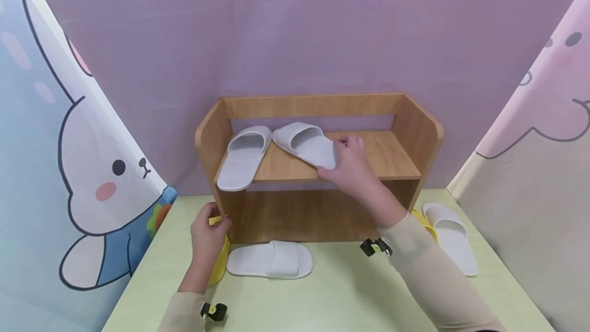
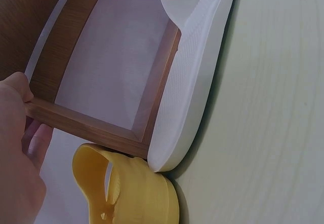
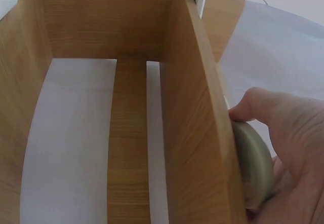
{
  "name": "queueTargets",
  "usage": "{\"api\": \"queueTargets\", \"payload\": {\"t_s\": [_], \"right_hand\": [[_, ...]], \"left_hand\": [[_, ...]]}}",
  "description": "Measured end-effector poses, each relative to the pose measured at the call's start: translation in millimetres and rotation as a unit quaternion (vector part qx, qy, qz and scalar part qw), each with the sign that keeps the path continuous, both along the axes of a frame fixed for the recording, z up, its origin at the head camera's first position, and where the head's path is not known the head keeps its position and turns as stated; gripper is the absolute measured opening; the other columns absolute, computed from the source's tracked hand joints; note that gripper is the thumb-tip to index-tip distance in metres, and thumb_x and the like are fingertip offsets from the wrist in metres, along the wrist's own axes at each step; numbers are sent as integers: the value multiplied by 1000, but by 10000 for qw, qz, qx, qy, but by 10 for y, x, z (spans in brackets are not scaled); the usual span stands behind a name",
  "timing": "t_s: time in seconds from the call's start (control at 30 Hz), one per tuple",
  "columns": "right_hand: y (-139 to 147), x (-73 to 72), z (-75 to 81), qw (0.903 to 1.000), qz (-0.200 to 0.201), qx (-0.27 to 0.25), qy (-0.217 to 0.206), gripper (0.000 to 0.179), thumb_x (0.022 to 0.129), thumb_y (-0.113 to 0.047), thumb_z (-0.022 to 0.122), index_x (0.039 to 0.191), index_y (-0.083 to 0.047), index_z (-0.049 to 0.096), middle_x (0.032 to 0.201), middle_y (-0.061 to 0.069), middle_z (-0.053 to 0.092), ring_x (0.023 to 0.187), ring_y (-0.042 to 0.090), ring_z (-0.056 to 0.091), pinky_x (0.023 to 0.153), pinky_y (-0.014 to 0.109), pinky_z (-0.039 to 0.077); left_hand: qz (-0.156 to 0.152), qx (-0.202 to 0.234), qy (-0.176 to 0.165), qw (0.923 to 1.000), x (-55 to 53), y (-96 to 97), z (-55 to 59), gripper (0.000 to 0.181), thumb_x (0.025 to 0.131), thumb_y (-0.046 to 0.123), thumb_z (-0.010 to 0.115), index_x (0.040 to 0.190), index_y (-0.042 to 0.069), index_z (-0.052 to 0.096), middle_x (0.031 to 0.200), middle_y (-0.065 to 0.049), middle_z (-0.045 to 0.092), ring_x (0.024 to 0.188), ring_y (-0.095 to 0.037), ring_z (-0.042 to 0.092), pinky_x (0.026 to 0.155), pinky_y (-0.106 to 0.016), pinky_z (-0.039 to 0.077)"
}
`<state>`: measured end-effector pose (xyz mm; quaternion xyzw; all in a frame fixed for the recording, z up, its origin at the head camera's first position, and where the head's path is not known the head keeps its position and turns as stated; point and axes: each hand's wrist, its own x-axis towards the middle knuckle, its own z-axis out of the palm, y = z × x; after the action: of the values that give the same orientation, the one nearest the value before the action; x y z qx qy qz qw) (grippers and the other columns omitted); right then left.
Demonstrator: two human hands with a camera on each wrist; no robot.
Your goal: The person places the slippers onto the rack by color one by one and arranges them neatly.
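Observation:
A small wooden shoe rack (image 1: 315,105) stands at the middle of the head view. My right hand (image 1: 352,168) grips the heel end of a white slipper (image 1: 315,148), whose toe points to the back left over the upper shelf. In the right wrist view the slipper's heel (image 3: 258,165) sits between thumb and fingers, beside the shelf board. Another white slipper (image 1: 241,160) lies on the shelf's left part, its heel past the front edge. My left hand (image 1: 208,234) pinches the front edge of the rack's left side panel (image 2: 83,124).
A white slipper (image 1: 262,260) lies sideways before the rack, near a yellow slipper (image 2: 147,191) by the left panel. To the right are a yellow item (image 1: 423,223), partly hidden by my sleeve, and a white slipper (image 1: 454,242). Printed fabric (image 1: 110,209) hangs at the sides.

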<state>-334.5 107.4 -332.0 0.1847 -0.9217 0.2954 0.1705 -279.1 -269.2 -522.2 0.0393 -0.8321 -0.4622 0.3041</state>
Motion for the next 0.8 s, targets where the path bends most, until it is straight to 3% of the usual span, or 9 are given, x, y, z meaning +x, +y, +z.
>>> {"api": "queueTargets", "payload": {"t_s": [0.2, 0.4, 0.8], "right_hand": [[8, 101, 27, 9996, 137, 108, -229, 84, 89, -38, 84, 148, 15, 55, 153, 24, 43, 142, 38, 33, 109, 51, 47], [13, 219, 39, 9989, 381, 164, -200, 75, 90, -34, 80, 144, 14, 58, 153, 24, 46, 139, 38, 36, 107, 50, 49], [-40, 378, 33, 9959, 370, -540, -619, 85, 91, -42, 91, 150, 10, 59, 152, 23, 54, 137, 38, 52, 112, 53, 52]], "left_hand": [[3, 36, -26, 10000, 3, 8, 10, 31, 96, 2, 80, 125, 8, 72, 117, -9, 76, 116, -30, 72, 86, -46, 69], [4, 65, -173, 9998, 15, 21, 23, 33, 98, 2, 80, 128, 9, 71, 121, -9, 75, 119, -31, 70, 89, -50, 67], [-32, 140, -311, 9994, 38, 31, 25, 34, 99, 1, 79, 131, 9, 70, 124, -10, 74, 122, -33, 69, 92, -52, 66]]}}
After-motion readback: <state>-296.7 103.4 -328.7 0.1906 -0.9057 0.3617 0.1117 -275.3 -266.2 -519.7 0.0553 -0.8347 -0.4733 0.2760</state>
